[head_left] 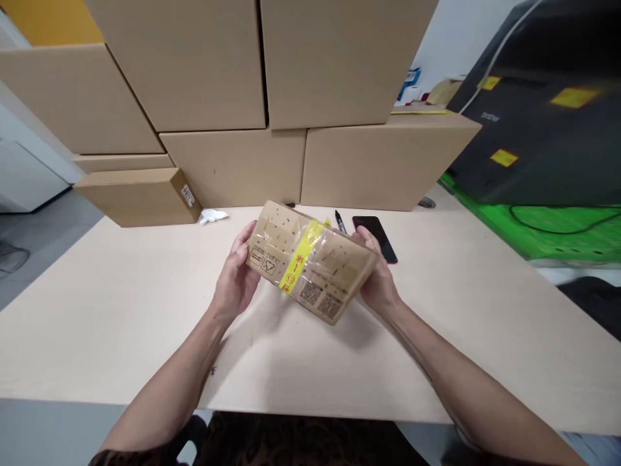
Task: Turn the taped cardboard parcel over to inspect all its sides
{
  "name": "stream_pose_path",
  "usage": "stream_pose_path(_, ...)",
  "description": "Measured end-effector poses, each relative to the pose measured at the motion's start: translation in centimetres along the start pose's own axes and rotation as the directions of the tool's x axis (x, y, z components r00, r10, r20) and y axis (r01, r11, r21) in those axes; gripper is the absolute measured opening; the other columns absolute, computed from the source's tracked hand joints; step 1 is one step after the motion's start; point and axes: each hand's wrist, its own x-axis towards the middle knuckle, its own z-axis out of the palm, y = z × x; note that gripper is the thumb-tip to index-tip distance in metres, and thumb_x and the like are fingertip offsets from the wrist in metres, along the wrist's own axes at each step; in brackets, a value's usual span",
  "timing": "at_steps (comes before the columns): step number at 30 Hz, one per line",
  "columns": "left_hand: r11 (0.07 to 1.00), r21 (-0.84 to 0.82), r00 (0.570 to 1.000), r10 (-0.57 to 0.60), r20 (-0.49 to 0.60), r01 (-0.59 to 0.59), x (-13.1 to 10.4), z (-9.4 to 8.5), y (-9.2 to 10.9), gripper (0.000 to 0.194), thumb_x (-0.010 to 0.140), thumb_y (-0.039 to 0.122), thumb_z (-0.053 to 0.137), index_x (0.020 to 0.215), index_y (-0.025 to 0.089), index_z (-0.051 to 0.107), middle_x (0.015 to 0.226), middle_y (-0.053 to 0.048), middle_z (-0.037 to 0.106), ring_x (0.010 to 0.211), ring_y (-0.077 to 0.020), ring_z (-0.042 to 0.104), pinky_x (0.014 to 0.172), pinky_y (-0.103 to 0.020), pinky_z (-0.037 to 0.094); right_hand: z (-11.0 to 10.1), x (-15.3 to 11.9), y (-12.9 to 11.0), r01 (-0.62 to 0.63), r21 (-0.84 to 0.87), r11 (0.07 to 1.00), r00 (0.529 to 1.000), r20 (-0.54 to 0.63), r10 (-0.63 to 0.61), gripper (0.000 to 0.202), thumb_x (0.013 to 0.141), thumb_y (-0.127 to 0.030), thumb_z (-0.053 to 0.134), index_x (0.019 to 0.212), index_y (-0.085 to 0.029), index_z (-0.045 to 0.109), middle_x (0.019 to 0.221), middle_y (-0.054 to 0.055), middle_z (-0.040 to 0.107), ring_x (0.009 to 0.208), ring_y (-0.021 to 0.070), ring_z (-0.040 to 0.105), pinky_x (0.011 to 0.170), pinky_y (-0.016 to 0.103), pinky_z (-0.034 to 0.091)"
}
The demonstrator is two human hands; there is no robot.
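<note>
A brown cardboard package (272, 233) with a yellow tape strip, printed symbols and two square codes is held tilted above the middle of the table, its right end lower than its left. My left hand (236, 275) grips its left end, thumb on the near face. At the right end, my right hand (378, 275) holds the package, with part of its fingers hidden behind it. Behind the package lie a black marker (340, 222) and a dark phone (376, 232), the phone close to my right hand.
Large cardboard boxes (320, 65) are stacked along the back of the pale table (121, 336). A flatter box (136, 197) and a crumpled white tissue (212, 216) sit at the back left. A green crate (548, 226) and a dark machine (533, 129) stand at the right.
</note>
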Motion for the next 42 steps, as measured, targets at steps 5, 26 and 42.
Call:
stream_pose_path(5,0.997,0.071,0.997,0.006,-0.080,0.000,0.3,-0.5,-0.8,0.055,0.087,0.060,0.080,0.130,0.031,0.064,0.142,-0.008,0.067,0.130,-0.0306,0.065,0.103,-0.044,0.059,0.3,0.2,-0.1,-0.098,0.120,0.988,0.987,-0.117,0.113,0.061,0.080,-0.069,0.079,0.131,-0.040,0.063,0.141,0.001,0.071,0.138,0.0302,0.061,0.103,0.050,0.057)
stream_pose_path(26,0.976,0.160,0.971,0.175,-0.163,-0.149,1.0,-1.0,-1.3,0.061,0.084,0.073,0.077,0.126,0.030,0.068,0.145,-0.005,0.066,0.144,-0.0296,0.056,0.111,-0.040,0.051,0.5,-0.8,-3.9,0.197,0.094,0.976,0.978,-0.087,-0.190,0.044,0.090,-0.060,0.067,0.125,-0.034,0.070,0.130,0.008,0.079,0.138,0.0339,0.064,0.116,0.059,0.048)
stream_pose_path(42,0.847,0.333,0.904,0.426,0.040,-0.414,0.4,-1.7,-1.7,0.076,0.078,0.037,0.093,0.148,0.041,0.062,0.164,-0.003,0.054,0.162,-0.0351,0.037,0.137,-0.055,0.025,0.2,-0.4,-3.2,0.297,0.132,0.946,0.951,-0.136,-0.279,0.037,0.087,-0.061,0.064,0.116,-0.040,0.073,0.129,0.004,0.074,0.134,0.0337,0.064,0.111,0.055,0.052)
